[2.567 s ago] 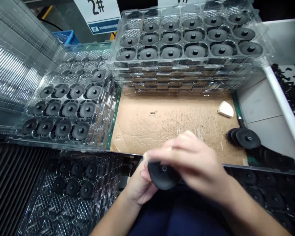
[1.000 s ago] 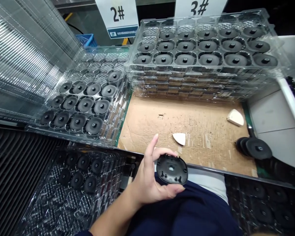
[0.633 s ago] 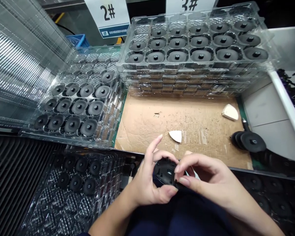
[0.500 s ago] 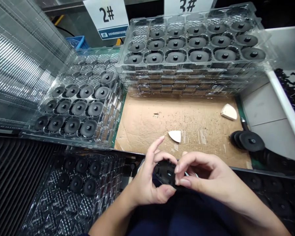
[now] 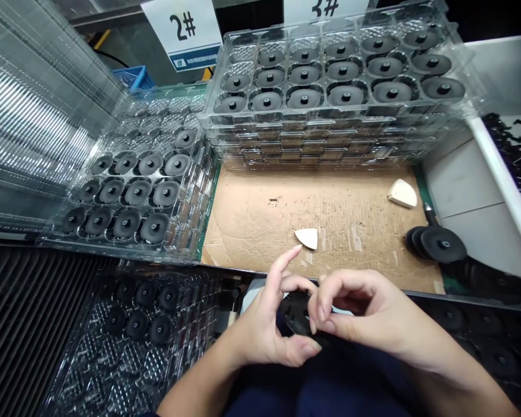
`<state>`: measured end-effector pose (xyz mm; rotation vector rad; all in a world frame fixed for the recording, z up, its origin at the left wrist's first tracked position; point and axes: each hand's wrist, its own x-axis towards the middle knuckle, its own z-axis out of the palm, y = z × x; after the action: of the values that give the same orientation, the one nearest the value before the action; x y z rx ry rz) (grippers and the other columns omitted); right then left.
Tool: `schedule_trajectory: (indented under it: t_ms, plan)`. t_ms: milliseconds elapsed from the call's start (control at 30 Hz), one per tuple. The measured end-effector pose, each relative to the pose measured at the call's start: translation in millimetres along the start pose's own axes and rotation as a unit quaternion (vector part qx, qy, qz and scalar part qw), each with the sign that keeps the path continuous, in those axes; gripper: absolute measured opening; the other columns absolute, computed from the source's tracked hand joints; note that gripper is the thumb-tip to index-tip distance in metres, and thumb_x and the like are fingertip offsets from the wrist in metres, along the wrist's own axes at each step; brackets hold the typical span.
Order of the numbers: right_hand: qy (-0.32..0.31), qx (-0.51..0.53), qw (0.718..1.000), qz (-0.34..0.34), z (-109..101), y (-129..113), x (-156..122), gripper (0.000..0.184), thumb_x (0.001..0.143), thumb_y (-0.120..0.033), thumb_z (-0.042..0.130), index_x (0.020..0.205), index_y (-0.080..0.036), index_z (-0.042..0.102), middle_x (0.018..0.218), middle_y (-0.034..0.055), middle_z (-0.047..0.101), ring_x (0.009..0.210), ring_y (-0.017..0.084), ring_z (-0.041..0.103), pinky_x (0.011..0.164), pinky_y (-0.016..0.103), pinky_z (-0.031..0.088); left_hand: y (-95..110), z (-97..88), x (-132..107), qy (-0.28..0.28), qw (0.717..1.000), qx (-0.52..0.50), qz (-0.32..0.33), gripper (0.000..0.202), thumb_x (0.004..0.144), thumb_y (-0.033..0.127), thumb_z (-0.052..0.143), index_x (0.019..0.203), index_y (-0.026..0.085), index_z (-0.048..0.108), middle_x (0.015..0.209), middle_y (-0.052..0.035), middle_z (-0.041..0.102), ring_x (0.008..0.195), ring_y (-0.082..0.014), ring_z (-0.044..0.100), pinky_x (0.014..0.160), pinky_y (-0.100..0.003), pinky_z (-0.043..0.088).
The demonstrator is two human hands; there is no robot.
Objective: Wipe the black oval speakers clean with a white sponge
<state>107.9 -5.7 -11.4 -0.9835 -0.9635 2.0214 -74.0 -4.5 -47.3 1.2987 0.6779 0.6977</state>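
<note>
At lower centre of the frame, we are cradling a black round plastic part (image 5: 296,308) in our left hand (image 5: 267,333), its fingers curling around the rim with the forefinger raised, while our right hand (image 5: 367,307) is pinching the edge, just below a cream wedge (image 5: 307,238) lying on brown cardboard (image 5: 247,231).

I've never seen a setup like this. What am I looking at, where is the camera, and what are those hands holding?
This is a single view from a camera worn on a person's head, looking down at their own bare hands. The left hand and right hand together hold a black rounded plastic part. Ahead, on brown cardboard, lie cream wedge-shaped pieces. Behind and beside the cardboard, clear plastic trays hold rows of black discs.
</note>
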Motion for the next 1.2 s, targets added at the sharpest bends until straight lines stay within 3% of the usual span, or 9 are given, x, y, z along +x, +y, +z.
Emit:
schedule_trajectory:
  t_ms: [233,433,567,733,800,867,1000,1100,1200]
  plan:
    - [0.084,-0.028,0.996,-0.001,-1,9,-7,0.014,0.067,-0.029,0.081,0.07,-0.02,0.072,0.066,0.0006,0.068,0.06,0.011,0.06,0.057,0.02,0.047,-3,1.1,2,0.008,1.0,0.009,0.024,0.099,0.07,0.053,0.069,0.144,0.023,0.011,0.11,-0.0107,0.063,0.099,-0.0252,0.06,0.091,-0.042,0.043]
    - [0.149,-0.053,0.985,-0.062,-5,13,-20,0.011,0.072,-0.033,0.078,0.072,-0.023,0.072,0.069,0.0015,0.069,0.065,0.014,0.063,0.062,0.023,0.051,-4,-1.1,5,0.007,0.999,0.019,0.045,0.098,0.07,0.045,0.072,0.145,0.026,0.013,0.113,-0.0096,0.063,0.102,-0.0239,0.059,0.094,-0.041,0.041]
    - [0.162,-0.086,0.979,-0.094,-14,17,-29,0.014,0.078,-0.037,0.072,0.076,-0.023,0.071,0.06,0.0002,0.062,0.054,0.013,0.058,0.053,0.023,0.048,-3,-0.2,4,0.018,0.999,0.013,0.039,0.096,0.07,0.046,0.073,0.145,0.027,0.015,0.113,-0.0098,0.064,0.102,-0.0237,0.059,0.093,-0.04,0.043]
    - [0.189,-0.276,0.932,-0.141,-16,21,-34,0.018,0.084,-0.03,0.066,0.101,-0.033,0.071,0.093,0.0033,0.064,0.075,0.015,0.058,0.065,0.025,0.047,0,1.5,7,0.049,0.998,-0.026,-0.015,0.091,0.07,0.051,0.071,0.142,0.024,0.022,0.114,-0.0121,0.065,0.107,-0.0275,0.06,0.096,-0.044,0.041]
    - [0.17,-0.343,0.907,-0.175,-14,22,-30,0.027,0.084,-0.03,0.066,0.11,-0.034,0.068,0.083,0.0014,0.065,0.07,0.016,0.056,0.064,0.026,0.044,2,3.0,10,0.05,0.996,-0.055,-0.047,0.083,0.07,0.051,0.071,0.139,0.025,0.033,0.114,-0.0106,0.066,0.109,-0.0271,0.06,0.098,-0.043,0.041]
    - [0.194,-0.364,0.889,-0.198,-11,22,-24,0.016,0.086,-0.033,0.063,0.099,-0.03,0.072,0.069,0.0003,0.064,0.064,0.016,0.054,0.062,0.028,0.04,3,5.5,13,0.055,0.99,-0.109,-0.077,0.07,0.073,0.052,0.068,0.132,0.024,0.045,0.107,-0.0088,0.069,0.1,-0.0243,0.064,0.093,-0.039,0.045]
    - [0.266,-0.225,0.927,-0.138,-8,23,-13,0.047,0.092,-0.045,0.049,0.053,-0.02,0.058,0.054,0.0007,0.055,0.056,0.015,0.051,0.057,0.027,0.038,3,10.4,15,0.09,0.971,-0.197,-0.099,0.036,0.083,0.044,0.059,0.107,0.018,0.066,0.083,-0.0051,0.071,0.071,-0.0168,0.067,0.069,-0.03,0.053]
    - [0.224,-0.093,0.964,-0.11,-6,27,-12,0.051,0.091,-0.05,0.049,0.051,-0.019,0.053,0.057,0.0014,0.056,0.057,0.015,0.052,0.058,0.026,0.041,4,11.3,13,0.1,0.976,-0.169,-0.096,0.029,0.086,0.039,0.056,0.092,0.015,0.071,0.079,-0.0062,0.071,0.072,-0.0181,0.067,0.068,-0.031,0.054]
    - [0.196,-0.032,0.975,-0.104,-7,32,-14,0.048,0.091,-0.049,0.05,0.054,-0.019,0.056,0.058,0.0015,0.055,0.058,0.014,0.051,0.062,0.026,0.042,3,10.8,11,0.111,0.979,-0.142,-0.092,0.031,0.088,0.04,0.053,0.089,0.015,0.071,0.08,-0.0068,0.07,0.071,-0.0189,0.065,0.069,-0.033,0.053]
